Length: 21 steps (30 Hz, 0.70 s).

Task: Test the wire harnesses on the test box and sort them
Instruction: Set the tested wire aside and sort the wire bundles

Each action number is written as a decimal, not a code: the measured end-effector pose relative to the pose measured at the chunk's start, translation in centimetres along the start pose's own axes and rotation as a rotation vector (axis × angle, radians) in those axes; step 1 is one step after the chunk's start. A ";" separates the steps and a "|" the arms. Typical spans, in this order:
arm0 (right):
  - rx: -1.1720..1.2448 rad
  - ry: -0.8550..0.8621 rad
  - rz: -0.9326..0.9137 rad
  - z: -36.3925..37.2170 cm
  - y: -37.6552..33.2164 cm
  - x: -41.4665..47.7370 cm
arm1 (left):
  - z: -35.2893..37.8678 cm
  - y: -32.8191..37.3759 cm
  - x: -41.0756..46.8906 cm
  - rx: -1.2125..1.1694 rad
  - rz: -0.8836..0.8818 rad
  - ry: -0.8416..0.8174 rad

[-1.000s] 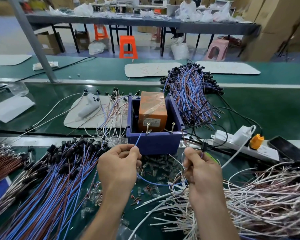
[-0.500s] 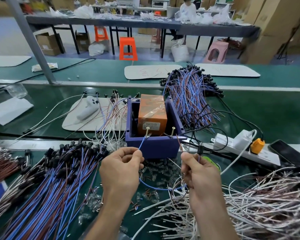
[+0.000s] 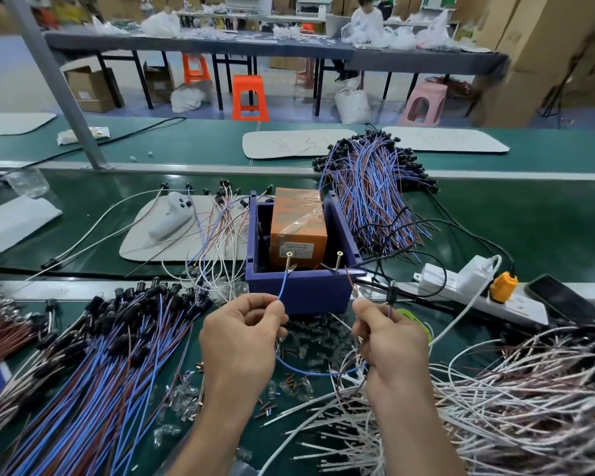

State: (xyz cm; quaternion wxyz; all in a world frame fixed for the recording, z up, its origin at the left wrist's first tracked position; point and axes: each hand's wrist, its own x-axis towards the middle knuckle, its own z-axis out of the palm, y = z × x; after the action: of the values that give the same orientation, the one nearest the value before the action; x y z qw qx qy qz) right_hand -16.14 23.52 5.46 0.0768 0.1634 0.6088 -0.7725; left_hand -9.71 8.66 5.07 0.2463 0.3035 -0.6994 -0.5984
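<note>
Right now, in the view from my head, I'm mid-test on one harness. My left hand (image 3: 241, 341) pinches its blue wire (image 3: 282, 286), bare tip against the left screw (image 3: 288, 261) of the purple box (image 3: 299, 293). My right hand (image 3: 389, 341) pinches the brown wire (image 3: 350, 281), tip just beside the right screw (image 3: 339, 261); I can't tell whether it touches. Next, I reckon, both tips must press on the screws together, held steady. A second ago the brown tip wasn't up by the box and the blue sat just short.
</note>
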 end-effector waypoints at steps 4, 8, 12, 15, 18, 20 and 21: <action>-0.023 -0.027 0.018 0.6 0.3 -0.1 | 0.0 0.1 0.1 -0.006 -0.012 -0.011; -0.017 -0.030 0.021 0.5 0.5 -0.4 | -0.1 0.2 0.3 -0.022 -0.035 0.016; 0.037 0.018 -0.005 0.0 0.4 -0.4 | -0.4 -0.2 0.3 -0.045 -0.046 0.075; 0.050 0.029 -0.018 -0.2 0.5 -0.3 | -0.4 -0.2 0.4 -0.047 -0.053 0.112; 0.043 0.023 -0.017 -0.3 0.6 -0.4 | -0.1 -0.1 0.5 -0.053 -0.045 0.101; 0.039 0.023 -0.013 -0.3 0.6 -0.4 | 0.2 0.0 0.5 -0.040 -0.037 0.087; 0.040 0.025 -0.012 -0.3 0.6 -0.4 | 0.3 0.0 0.5 -0.032 -0.031 0.080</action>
State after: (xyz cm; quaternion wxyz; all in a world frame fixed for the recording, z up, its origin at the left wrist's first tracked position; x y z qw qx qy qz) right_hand -15.50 23.65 4.95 0.0615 0.1707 0.5952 -0.7828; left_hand -10.26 8.55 5.01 0.2695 0.3341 -0.6745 -0.6007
